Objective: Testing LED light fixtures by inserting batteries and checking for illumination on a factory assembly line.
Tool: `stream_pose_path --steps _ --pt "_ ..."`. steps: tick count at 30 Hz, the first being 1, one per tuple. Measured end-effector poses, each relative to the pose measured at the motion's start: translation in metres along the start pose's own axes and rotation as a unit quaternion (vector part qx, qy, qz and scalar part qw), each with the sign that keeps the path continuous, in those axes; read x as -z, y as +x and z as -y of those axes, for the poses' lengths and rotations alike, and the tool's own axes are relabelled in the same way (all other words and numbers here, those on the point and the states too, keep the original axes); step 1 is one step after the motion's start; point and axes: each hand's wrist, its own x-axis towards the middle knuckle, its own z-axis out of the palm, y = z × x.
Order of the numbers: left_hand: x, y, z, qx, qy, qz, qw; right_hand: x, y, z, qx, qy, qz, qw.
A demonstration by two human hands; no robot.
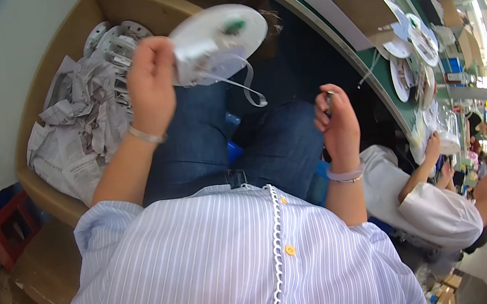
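My left hand (153,86) is closed on the near edge of a round white disc (247,37), held up above my lap beside the carton. The disc is blurred and carries a small green patch; a thin pale strap (250,81) hangs off its side. My right hand (338,121) is raised over my right thigh, apart from the disc, with its fingers curled in. Between those fingers shows a small dark, shiny thing, too small to name.
A large cardboard carton (26,148) at my left holds crumpled paper (65,154) and several white discs (117,38). On the green bench (382,82) at right are an open box (353,1) and more white discs (423,37). A co-worker (437,210) sits at right, handling something white.
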Motion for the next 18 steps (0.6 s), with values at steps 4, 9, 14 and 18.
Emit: stream_pose_path --steps 4,9,14,18 --pt "-0.023 -0.022 -0.031 -0.355 0.116 0.262 0.890 -0.011 -0.005 -0.001 -0.149 0.212 0.061 0.964" --pt "-0.048 -0.046 -0.033 -0.371 0.126 0.358 0.848 0.002 -0.013 -0.007 -0.140 0.145 -0.083 0.976" --pt "-0.058 -0.042 -0.033 -0.109 0.059 0.219 0.968 0.031 -0.021 -0.006 -0.080 0.159 -0.096 0.979" --pt "-0.064 -0.051 -0.012 0.449 -0.328 0.362 0.748 0.035 -0.020 -0.005 -0.059 0.114 -0.066 0.990"
